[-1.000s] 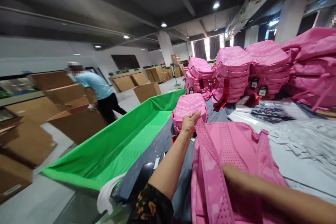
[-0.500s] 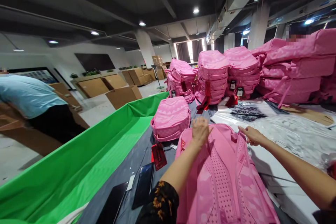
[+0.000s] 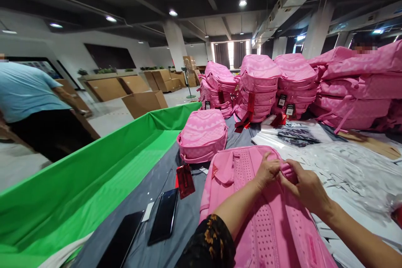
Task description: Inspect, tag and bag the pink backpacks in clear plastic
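A pink backpack [image 3: 229,192] lies in front of me with its perforated back panel and shoulder straps facing up. Near its top right, my left hand [image 3: 268,170] is closed on the strap, fingers curled. Right beside it, my right hand [image 3: 306,184] pinches the same pink shoulder strap [image 3: 288,171] between thumb and fingers. The two hands almost touch, and they hide part of the strap. Just beyond the bag's top left stands a smaller-looking pink backpack [image 3: 203,136], with a red tag [image 3: 185,181] lying near it.
Two dark phones [image 3: 163,216] lie on the grey cloth at left, beside a green fabric trough [image 3: 125,155]. Stacked pink backpacks [image 3: 259,77] line the back. Clear plastic bags [image 3: 348,171] cover the right side. A person in a light blue shirt [image 3: 27,88] bends over at far left.
My left hand has moved right from the bag's top edge to the strap. My right hand has closed on that strap beside it. The person at left has shifted, and the view has tilted slightly.
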Demonstrator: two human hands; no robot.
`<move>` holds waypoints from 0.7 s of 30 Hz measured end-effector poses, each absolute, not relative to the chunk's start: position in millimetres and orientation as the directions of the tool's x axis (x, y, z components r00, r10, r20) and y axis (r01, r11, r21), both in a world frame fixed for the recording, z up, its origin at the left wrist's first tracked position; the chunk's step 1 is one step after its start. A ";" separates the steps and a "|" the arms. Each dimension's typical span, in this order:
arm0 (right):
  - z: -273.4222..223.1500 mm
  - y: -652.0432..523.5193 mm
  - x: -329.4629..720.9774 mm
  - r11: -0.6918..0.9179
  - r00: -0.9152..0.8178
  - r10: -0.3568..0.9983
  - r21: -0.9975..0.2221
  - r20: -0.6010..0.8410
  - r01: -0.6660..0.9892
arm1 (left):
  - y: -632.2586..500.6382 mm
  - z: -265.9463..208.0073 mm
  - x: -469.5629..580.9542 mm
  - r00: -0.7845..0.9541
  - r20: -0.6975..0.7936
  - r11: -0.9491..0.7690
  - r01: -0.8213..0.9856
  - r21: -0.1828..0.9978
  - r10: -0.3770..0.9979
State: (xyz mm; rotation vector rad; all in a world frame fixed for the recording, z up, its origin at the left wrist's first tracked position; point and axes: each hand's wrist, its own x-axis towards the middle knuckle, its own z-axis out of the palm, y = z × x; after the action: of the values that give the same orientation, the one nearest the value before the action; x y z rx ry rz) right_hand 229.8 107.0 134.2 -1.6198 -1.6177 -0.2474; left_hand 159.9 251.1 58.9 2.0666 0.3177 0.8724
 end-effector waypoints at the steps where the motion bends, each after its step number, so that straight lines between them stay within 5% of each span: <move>1: 132.2 102.1 223.3 0.167 0.146 0.731 -0.382 0.667 0.909 | 252.6 57.5 158.0 0.726 0.498 -0.657 -0.084 0.749 0.475; 5: 143.6 85.7 205.6 0.139 0.215 0.661 -0.400 0.719 0.906 | 260.7 58.3 155.3 0.755 0.540 -0.824 0.000 0.566 0.371; 9: 170.0 79.3 218.0 0.108 0.403 0.643 -0.598 0.651 0.794 | 254.6 74.9 147.4 0.752 0.480 -0.790 0.089 0.606 0.452; 13: 185.9 75.4 245.0 0.065 0.433 0.742 -0.699 0.511 0.713 | 220.4 114.3 126.2 0.490 0.758 -0.865 -0.014 0.502 0.431; 15: 190.0 71.8 251.5 0.048 0.408 0.769 -0.681 0.492 0.731 | 199.1 135.8 116.2 0.357 0.795 -0.829 -0.090 0.552 0.490; 18: 196.7 66.8 251.1 0.057 0.360 0.799 -0.657 0.482 0.752 | 174.7 155.6 103.1 0.224 0.605 -0.564 -0.223 0.795 0.764; 21: 205.7 68.5 244.1 0.092 0.257 0.872 -0.656 0.417 0.749 | 163.2 155.9 91.8 0.078 0.617 -0.589 -0.226 0.776 0.783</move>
State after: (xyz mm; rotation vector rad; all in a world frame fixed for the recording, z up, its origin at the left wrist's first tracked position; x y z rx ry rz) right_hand 244.1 68.5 205.7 -1.6754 -1.5135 0.1812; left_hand 91.8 163.2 155.9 1.5724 0.5707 1.6251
